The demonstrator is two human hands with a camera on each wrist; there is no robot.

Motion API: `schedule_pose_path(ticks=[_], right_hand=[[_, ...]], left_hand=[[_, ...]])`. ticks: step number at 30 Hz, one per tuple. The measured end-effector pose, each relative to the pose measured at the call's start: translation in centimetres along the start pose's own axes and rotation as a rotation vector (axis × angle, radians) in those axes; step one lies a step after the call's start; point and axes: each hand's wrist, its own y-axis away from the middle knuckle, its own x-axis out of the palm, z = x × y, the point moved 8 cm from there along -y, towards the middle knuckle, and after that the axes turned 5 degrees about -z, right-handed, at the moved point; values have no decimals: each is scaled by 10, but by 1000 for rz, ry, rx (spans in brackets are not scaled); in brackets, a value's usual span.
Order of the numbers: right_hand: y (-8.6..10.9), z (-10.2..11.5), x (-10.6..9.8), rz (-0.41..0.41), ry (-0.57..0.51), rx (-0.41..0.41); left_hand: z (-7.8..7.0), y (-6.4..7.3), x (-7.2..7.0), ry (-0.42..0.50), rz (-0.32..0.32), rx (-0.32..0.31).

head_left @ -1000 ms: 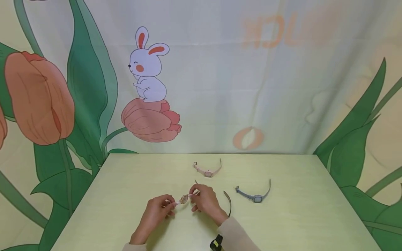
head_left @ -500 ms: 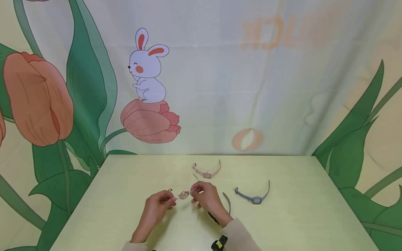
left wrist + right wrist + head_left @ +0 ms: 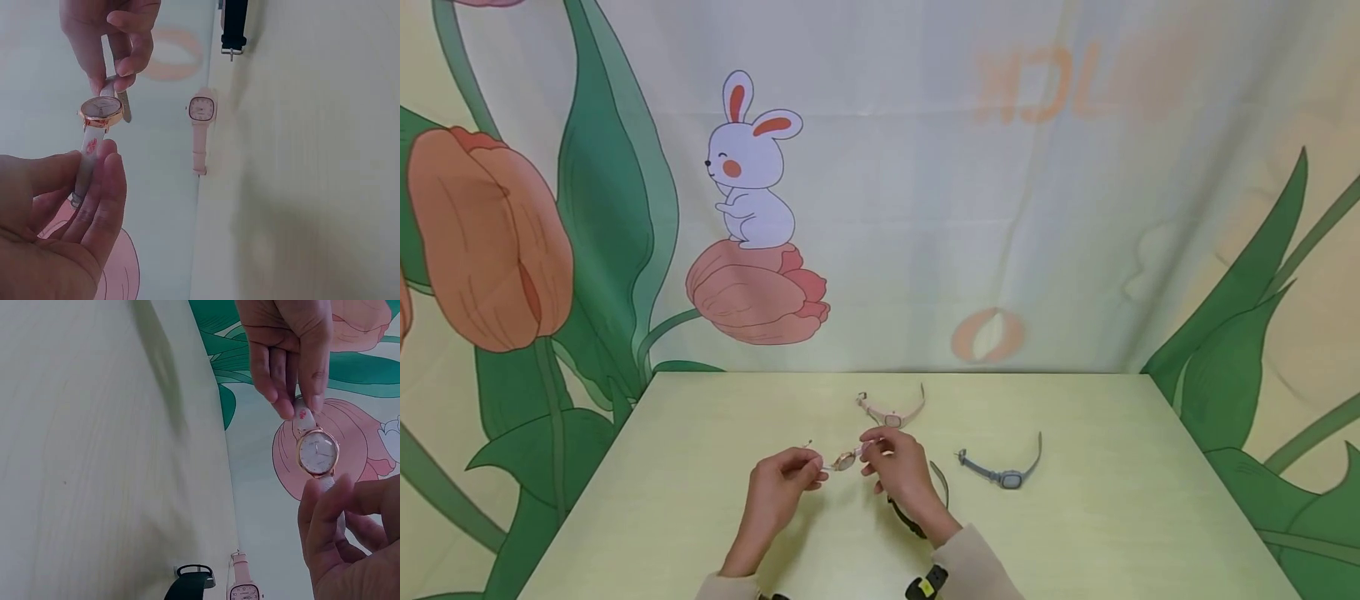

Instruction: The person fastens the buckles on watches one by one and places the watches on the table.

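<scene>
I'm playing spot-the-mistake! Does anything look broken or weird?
Nothing stands out. The white watch is pinched by its strap between the left hand and right hand; the pink watch, blue watch and black watch rest on the table. No damage shows.

Surface finishes.
Watch case point(image 3: 102, 121): glossy, metallic; pale strap point(image 3: 95, 134): matt; tabletop point(image 3: 1090, 533): smooth, low-sheen; backdrop point(image 3: 887, 250): lightly creased cloth.
</scene>
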Motion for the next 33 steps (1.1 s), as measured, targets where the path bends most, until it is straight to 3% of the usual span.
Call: schedule_pose_path(ticks=[5, 13, 17, 22, 33], right_hand=[[2, 1, -6, -34, -23, 10], [4, 2, -14, -72, -50, 54], [3, 1, -18, -75, -48, 62], [3, 4, -22, -65, -61, 51], [6, 5, -31, 12, -181, 66]], left_hand=[[-5, 0, 3, 53, -1, -6], [-10, 0, 5, 33, 2, -30], [-15, 1, 8, 70, 14, -27], [-22, 2, 10, 131, 29, -26], [-30, 0, 21, 119, 49, -9]])
